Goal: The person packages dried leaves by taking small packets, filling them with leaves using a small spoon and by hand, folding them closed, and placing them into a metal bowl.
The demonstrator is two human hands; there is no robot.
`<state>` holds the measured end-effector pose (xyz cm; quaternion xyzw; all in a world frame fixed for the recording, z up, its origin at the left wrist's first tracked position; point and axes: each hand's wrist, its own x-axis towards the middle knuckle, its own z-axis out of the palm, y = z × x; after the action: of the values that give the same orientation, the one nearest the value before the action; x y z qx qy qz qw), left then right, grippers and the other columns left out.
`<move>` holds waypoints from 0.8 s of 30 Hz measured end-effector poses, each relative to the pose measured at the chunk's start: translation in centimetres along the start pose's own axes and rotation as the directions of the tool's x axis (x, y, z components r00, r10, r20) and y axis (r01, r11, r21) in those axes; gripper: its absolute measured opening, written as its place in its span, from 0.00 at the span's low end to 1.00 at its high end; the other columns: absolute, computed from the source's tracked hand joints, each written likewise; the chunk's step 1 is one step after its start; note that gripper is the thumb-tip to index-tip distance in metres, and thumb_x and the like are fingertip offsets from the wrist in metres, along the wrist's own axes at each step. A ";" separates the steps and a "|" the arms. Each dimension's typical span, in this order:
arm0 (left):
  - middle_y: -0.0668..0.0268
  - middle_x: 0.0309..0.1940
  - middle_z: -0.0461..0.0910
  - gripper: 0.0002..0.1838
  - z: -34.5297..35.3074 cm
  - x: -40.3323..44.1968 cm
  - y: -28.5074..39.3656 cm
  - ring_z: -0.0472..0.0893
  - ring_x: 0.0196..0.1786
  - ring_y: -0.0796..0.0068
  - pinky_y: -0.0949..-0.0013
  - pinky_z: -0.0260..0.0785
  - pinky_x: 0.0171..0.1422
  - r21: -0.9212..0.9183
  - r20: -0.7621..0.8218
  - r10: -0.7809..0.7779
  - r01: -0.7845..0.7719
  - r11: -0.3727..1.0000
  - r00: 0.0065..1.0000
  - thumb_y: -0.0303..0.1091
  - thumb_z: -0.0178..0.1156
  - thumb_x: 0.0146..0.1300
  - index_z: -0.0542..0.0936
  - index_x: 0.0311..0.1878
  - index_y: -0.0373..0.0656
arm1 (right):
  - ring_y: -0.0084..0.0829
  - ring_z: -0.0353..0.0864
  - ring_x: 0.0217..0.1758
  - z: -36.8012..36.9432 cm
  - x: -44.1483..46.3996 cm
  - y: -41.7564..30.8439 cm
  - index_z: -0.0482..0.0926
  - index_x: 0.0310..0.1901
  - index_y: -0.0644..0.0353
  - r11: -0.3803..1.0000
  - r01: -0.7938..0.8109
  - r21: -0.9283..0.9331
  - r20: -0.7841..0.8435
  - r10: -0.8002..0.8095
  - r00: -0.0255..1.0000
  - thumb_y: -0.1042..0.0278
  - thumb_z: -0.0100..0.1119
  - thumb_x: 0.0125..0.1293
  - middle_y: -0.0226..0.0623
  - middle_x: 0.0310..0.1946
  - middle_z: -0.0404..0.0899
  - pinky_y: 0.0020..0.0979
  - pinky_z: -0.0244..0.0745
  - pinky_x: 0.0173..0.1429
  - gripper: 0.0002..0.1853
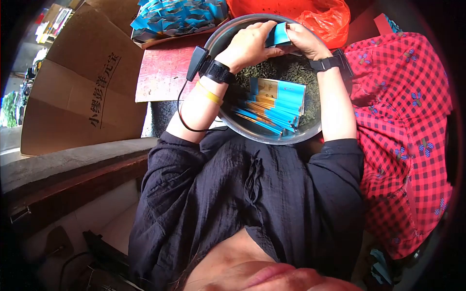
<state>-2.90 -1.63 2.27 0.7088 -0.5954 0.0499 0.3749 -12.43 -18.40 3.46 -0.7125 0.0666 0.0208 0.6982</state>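
Note:
My left hand (pixel 250 44) and my right hand (pixel 307 40) meet over the far part of a round metal basin (pixel 252 137). Between them is a small blue paper packet (pixel 278 35), with fingers of both hands closed around it. Part of the packet is covered by my fingers, so its contents cannot be seen. Dried, dark green leaf bits (pixel 293 72) fill the basin below. On the near side of the leaves lies a fanned stack of flat blue-and-gold packets (pixel 272 107).
Behind the basin stand a box of many blue packets (pixel 178 18) and a red plastic bag (pixel 326 22). A large cardboard box (pixel 73 77) is at left, near a red board (pixel 167 68). Red checked cloth (pixel 395 131) hangs at right. A cable runs from my left wrist.

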 end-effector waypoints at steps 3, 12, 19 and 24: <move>0.49 0.50 0.78 0.34 -0.1 -0.1 -0.1 0.77 0.55 0.51 0.58 0.71 0.57 0.004 0.033 -0.027 0.027 1.000 0.999 0.44 0.72 0.50 0.73 0.59 0.39 | 0.21 0.82 0.35 -0.2 0.2 0.7 0.76 0.52 0.59 1.000 -0.004 0.000 -0.004 0.004 1.000 0.61 0.55 0.67 0.30 0.39 0.81 0.25 0.81 0.38 0.15; 0.51 0.42 0.82 0.28 -0.2 -0.2 -0.1 0.81 0.47 0.52 0.59 0.73 0.50 0.040 0.123 -0.081 0.076 0.996 0.989 0.43 0.71 0.50 0.76 0.53 0.41 | 0.20 0.79 0.29 -1.1 0.6 0.3 0.80 0.45 0.60 0.850 -0.078 -0.521 0.000 0.091 0.996 0.60 0.56 0.68 0.29 0.29 0.81 0.24 0.77 0.32 0.12; 0.50 0.40 0.82 0.28 -0.2 0.0 -0.2 0.82 0.45 0.52 0.59 0.74 0.49 0.011 0.192 -0.096 0.096 0.995 0.977 0.45 0.71 0.51 0.76 0.52 0.41 | 0.20 0.78 0.27 -1.8 0.6 1.4 0.80 0.42 0.61 0.886 0.025 -0.463 0.075 0.011 0.997 0.59 0.57 0.68 0.28 0.26 0.79 0.24 0.75 0.32 0.13; 0.50 0.40 0.82 0.28 -0.3 0.0 -0.3 0.82 0.44 0.52 0.58 0.74 0.48 0.070 0.177 -0.170 0.160 0.985 0.969 0.46 0.71 0.50 0.77 0.52 0.41 | 0.17 0.75 0.26 -1.8 0.7 1.0 0.79 0.36 0.58 0.874 0.032 -0.486 -0.016 -0.046 0.999 0.52 0.58 0.68 0.25 0.23 0.76 0.21 0.70 0.30 0.16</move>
<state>-2.50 -1.45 2.38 0.7675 -0.5647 -0.0304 0.3019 -12.00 -20.29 2.40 -0.8661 0.0545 0.0131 0.4967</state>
